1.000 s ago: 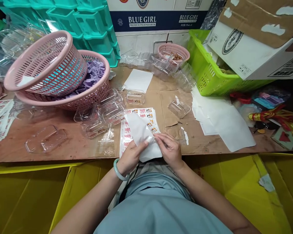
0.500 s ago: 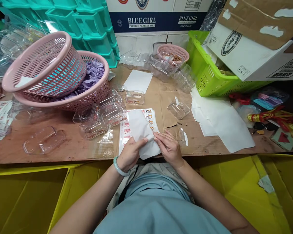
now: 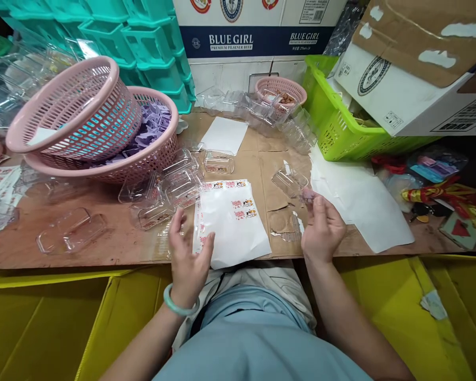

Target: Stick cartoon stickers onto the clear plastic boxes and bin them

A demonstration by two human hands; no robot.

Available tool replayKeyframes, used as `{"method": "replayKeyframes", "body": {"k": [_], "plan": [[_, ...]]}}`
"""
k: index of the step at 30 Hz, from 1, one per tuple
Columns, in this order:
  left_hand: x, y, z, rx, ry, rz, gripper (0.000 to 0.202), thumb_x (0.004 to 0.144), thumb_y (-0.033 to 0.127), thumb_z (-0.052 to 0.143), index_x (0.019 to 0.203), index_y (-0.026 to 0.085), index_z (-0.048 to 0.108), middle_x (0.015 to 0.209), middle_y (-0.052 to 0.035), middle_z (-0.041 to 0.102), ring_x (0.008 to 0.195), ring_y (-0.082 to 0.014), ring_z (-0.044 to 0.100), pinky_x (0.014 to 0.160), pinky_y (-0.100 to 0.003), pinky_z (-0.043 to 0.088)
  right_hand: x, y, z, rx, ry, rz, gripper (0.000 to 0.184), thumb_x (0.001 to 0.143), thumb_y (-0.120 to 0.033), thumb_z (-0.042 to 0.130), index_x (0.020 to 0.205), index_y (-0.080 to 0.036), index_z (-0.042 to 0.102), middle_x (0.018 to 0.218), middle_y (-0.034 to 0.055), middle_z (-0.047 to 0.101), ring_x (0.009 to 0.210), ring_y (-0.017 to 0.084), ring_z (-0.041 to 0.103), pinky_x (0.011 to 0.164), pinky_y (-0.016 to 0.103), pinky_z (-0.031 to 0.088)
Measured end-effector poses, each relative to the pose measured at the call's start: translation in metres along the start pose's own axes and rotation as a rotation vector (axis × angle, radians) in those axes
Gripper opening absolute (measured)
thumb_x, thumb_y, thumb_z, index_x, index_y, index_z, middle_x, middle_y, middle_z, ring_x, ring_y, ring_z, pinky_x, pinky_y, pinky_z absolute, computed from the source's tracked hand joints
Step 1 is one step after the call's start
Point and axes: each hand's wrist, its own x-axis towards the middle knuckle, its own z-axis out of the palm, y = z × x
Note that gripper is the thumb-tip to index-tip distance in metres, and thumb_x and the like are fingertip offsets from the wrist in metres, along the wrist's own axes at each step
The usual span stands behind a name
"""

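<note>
A white sticker sheet [image 3: 232, 225] lies flat at the near edge of the wooden table [image 3: 103, 233], with a few printed stickers left along its top and left side. My left hand [image 3: 188, 259] hovers just left of the sheet, fingers spread, holding nothing. Raised to the right of the sheet, my right hand [image 3: 321, 225] pinches a small sticker [image 3: 307, 194] at its fingertips, close to a clear plastic box [image 3: 289, 180].
Several clear plastic boxes [image 3: 170, 193] lie left of the sheet. Two stacked pink baskets [image 3: 91, 124] with purple pieces stand at the left. A green crate [image 3: 341, 127] and cardboard boxes are at the right, with white backing sheets [image 3: 360, 198] beside. Yellow bins [image 3: 420, 312] sit below the table edge.
The sheet, held folded up in both hands, now lies flat on the table. My right hand has moved right and up with a sticker; my left hand has let go and opened.
</note>
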Motion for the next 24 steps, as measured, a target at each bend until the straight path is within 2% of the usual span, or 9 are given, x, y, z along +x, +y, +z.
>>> {"method": "replayKeyframes", "body": {"k": [2,5,7,11,14,16,18,20,24], "plan": [[-0.009,0.013,0.005,0.034,-0.041,0.065,0.049,0.081,0.034,0.069,0.128,0.025,0.056,0.147,-0.0095,0.041,0.139,-0.0265,0.035,0.114,-0.039,0.029,-0.013,-0.011,0.003,-0.257,-0.219,-0.298,0.021,0.090,-0.027,0.059,0.106,-0.023,0.072,0.111,0.0052,0.073,0.107,0.024,0.067,0.104,0.048,0.047],[-0.010,0.025,0.024,-0.298,-0.391,-0.244,0.031,0.089,0.043,0.057,0.103,0.020,0.070,0.126,-0.0112,0.061,0.127,-0.0278,0.049,0.109,-0.040,0.036,-0.040,-0.016,0.012,-0.489,-0.631,-0.638,0.032,0.087,-0.019,0.063,0.117,-0.027,0.067,0.118,0.0042,0.070,0.117,0.025,0.062,0.112,0.048,0.038],[-0.004,0.023,0.037,-0.552,-0.436,-0.458,0.030,0.087,0.044,0.060,0.095,0.019,0.072,0.111,-0.0093,0.067,0.115,-0.0262,0.056,0.102,-0.040,0.043,-0.052,-0.012,0.016,-0.497,-0.781,-0.679,0.041,0.084,-0.024,0.068,0.124,-0.027,0.062,0.126,0.0062,0.066,0.124,0.027,0.056,0.114,0.050,0.034],[0.013,0.013,0.049,-0.662,-0.353,-0.575,0.015,0.078,0.034,0.073,0.079,0.019,0.072,0.093,-0.0032,0.068,0.098,-0.0189,0.059,0.092,-0.035,0.049,-0.056,-0.001,0.012,-0.296,-0.627,-0.202,0.077,0.071,-0.048,0.078,0.137,-0.024,0.047,0.141,0.0140,0.051,0.130,0.030,0.048,0.107,0.049,0.042],[0.020,0.010,0.055,-0.592,-0.474,-0.524,0.017,0.080,0.035,0.071,0.085,0.019,0.073,0.097,-0.0040,0.069,0.096,-0.0177,0.060,0.092,-0.034,0.048,-0.044,0.003,0.008,-0.040,-0.560,0.340,0.053,0.077,-0.052,0.071,0.119,-0.021,0.060,0.114,0.0116,0.067,0.099,0.024,0.065,0.085,0.039,0.055],[0.024,0.009,0.060,-0.514,-0.549,-0.477,0.022,0.082,0.037,0.068,0.092,0.019,0.074,0.104,-0.0060,0.069,0.100,-0.0190,0.060,0.093,-0.034,0.047,-0.029,0.005,0.007,0.036,-0.558,0.476,0.032,0.081,-0.049,0.067,0.094,-0.020,0.068,0.092,0.0067,0.071,0.084,0.021,0.067,0.081,0.037,0.055],[0.029,0.006,0.066,-0.445,-0.541,-0.464,0.028,0.083,0.040,0.067,0.099,0.018,0.073,0.111,-0.0078,0.069,0.104,-0.0209,0.060,0.094,-0.034,0.047,-0.005,0.008,0.005,-0.002,-0.444,0.357,0.027,0.085,-0.047,0.062,0.087,-0.020,0.069,0.090,0.0055,0.071,0.088,0.022,0.067,0.087,0.039,0.052],[0.033,0.003,0.070,-0.401,-0.504,-0.471,0.033,0.083,0.042,0.066,0.107,0.020,0.071,0.117,-0.0082,0.067,0.106,-0.0221,0.060,0.095,-0.035,0.046,0.025,0.015,0.002,-0.185,-0.302,0.092,0.032,0.086,-0.048,0.060,0.103,-0.021,0.066,0.107,0.0081,0.069,0.105,0.025,0.063,0.098,0.045,0.046],[0.039,0.000,0.073,-0.323,-0.550,-0.383,0.036,0.084,0.042,0.065,0.113,0.021,0.067,0.119,-0.0082,0.065,0.110,-0.0233,0.059,0.098,-0.037,0.045,0.079,0.037,-0.001,-0.746,-0.355,-0.226,0.088,0.065,-0.046,0.079,0.139,-0.018,0.040,0.138,0.0175,0.052,0.131,0.035,0.044,0.112,0.060,0.024]]}}
